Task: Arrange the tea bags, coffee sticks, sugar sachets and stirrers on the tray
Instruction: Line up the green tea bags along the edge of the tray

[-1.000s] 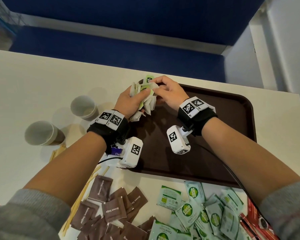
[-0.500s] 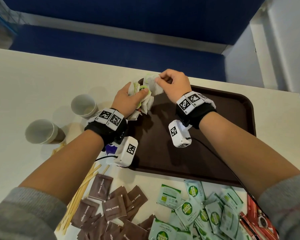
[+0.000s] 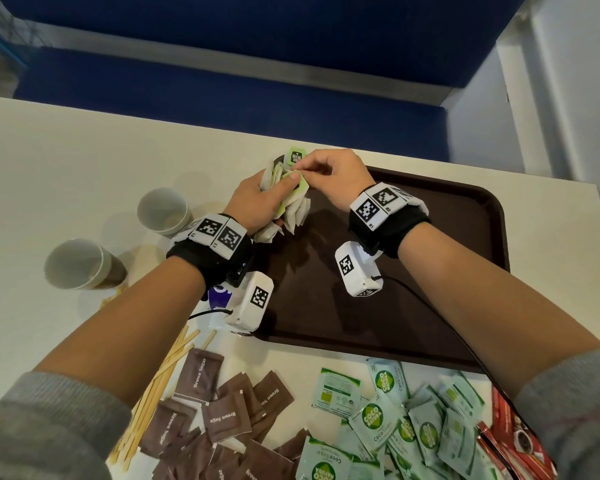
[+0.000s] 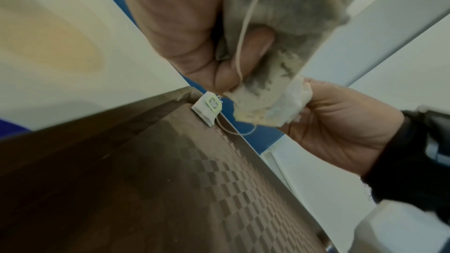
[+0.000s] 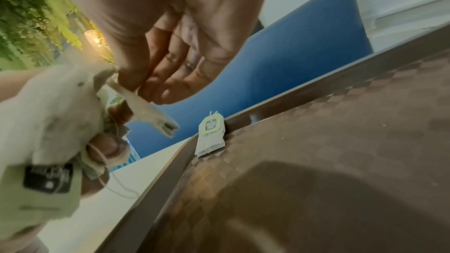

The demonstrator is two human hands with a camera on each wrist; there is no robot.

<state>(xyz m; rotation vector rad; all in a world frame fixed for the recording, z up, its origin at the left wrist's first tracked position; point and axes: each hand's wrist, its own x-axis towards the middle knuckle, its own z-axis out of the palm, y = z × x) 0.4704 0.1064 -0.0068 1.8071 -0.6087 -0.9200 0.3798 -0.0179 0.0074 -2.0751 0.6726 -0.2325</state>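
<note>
My left hand (image 3: 257,202) grips a bunch of tea bags (image 3: 297,209) over the far left corner of the brown tray (image 3: 430,271). My right hand (image 3: 303,172) pinches one tea bag (image 5: 146,103) at the top of that bunch (image 5: 48,113), thumb against forefinger. A single tea bag with a green tag (image 3: 296,156) lies in the tray's far left corner (image 5: 210,134), leaning on the rim (image 4: 207,109). In the left wrist view the bunch (image 4: 280,36) fills my left fist and the right hand (image 4: 340,122) is just behind it.
Two paper cups (image 3: 163,211) (image 3: 80,265) stand left of the tray. Near me lie wooden stirrers (image 3: 163,372), brown sugar sachets (image 3: 222,417), green coco sugar sachets (image 3: 395,420) and red coffee sticks (image 3: 513,434). The rest of the tray floor (image 4: 170,189) is bare.
My right hand reached to the tray's far left corner half a second ago, then came back to the bunch and now pinches a tea bag. The left hand kept its hold.
</note>
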